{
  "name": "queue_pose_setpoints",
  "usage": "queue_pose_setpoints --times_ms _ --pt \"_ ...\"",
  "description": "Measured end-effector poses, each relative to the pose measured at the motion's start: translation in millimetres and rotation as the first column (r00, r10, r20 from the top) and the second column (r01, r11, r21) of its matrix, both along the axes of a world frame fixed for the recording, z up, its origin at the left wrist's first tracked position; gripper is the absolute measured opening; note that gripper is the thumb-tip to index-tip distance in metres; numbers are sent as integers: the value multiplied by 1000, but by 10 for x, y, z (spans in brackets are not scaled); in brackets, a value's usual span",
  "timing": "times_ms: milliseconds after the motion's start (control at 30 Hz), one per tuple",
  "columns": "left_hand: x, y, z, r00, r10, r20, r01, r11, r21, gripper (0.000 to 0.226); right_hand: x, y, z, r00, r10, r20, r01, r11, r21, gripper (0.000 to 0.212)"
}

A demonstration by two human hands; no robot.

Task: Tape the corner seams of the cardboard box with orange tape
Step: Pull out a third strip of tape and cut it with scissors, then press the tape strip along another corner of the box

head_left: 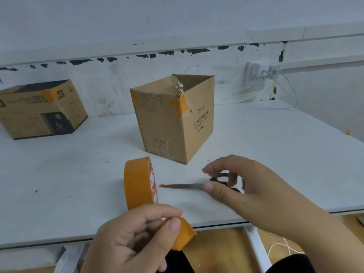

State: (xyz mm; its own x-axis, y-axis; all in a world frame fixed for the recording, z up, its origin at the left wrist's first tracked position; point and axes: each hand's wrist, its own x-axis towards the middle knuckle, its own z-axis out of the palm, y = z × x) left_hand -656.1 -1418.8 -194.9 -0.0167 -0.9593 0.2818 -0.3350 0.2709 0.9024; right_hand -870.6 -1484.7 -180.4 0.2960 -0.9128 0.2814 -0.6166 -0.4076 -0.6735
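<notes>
Our left hand [136, 239] pinches a cut orange tape strip [182, 234]; the right hand [234, 186] holds the scissors [189, 186] over the bench [275, 150]. The cardboard box [175, 119] stands open behind the tape roll [138, 183]. We think the loose strip may fold and stick to itself.

Single head-worn wide-angle view, looking forward and down across the white table [78, 174] toward the back wall [177, 20]. Lens sits close over the near table edge: left hand [136, 239] and right hand [242, 186] fill the lower frame, large. Open cardboard box [173, 119] sits mid-frame, farther back. Floor shows under the table edge, bottom right. Straight lines bow near the borders. No second view, so no overlap.
</notes>
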Motion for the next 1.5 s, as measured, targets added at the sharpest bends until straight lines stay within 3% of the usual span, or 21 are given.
queue_pose_setpoints --times_ms 67,167,267,467,567,667,733,800,900,967,1100,1233,1500 --pt "-26 -61 111 1000 -4 -4 4 1000 -23 14 110 128 154 979 173 104 -184 977 111 47" --pt "-42 -176 221 999 -32 -16 30 996 -80 18 223 199 239 954 298 34 -300 949 100 38" --pt "-40 -283 326 997 -75 -2 74 989 -127 28 265 162 309 961 248 120 -256 965 58 22" --pt "11 -527 555 988 -86 129 111 974 -199 39 254 1 453 956 214 199 -218 976 0 25" --pt "45 -745 694 964 3 264 66 966 -252 44 246 -152 469 986 71 149 -57 994 -95 24" --pt "45 -1046 848 934 117 338 21 925 -378 33 217 -270 461 980 -68 185 93 987 -132 26" --pt "8 -1297 937 892 212 399 -13 895 -445 26 190 -313 457 972 -104 211 130 985 -112 28" --pt "-73 -1537 996 812 294 505 -19 877 -480 34 167 -336 458 967 -126 220 148 985 -86 31" --pt "-196 -1786 999 628 368 686 -39 895 -444 50 140 -346 457 962 -146 231 164 985 -60 28" --pt "-205 -1867 976 558 371 742 -41 906 -422 43 118 -341 457 961 -155 230 172 984 -55 21" --pt "-95 -1904 920 609 309 730 1 921 -390 22 68 -335 451 964 -166 205 181 982 -56 18" --pt "51 -1881 874 665 272 695 20 925 -380 20 69 -369 468 969 -156 192 171 983 -60 18" --pt "488 -1930 849 628 284 724 42 918 -395 22 74 -497 591 970 -168 174 194 971 -142 19"
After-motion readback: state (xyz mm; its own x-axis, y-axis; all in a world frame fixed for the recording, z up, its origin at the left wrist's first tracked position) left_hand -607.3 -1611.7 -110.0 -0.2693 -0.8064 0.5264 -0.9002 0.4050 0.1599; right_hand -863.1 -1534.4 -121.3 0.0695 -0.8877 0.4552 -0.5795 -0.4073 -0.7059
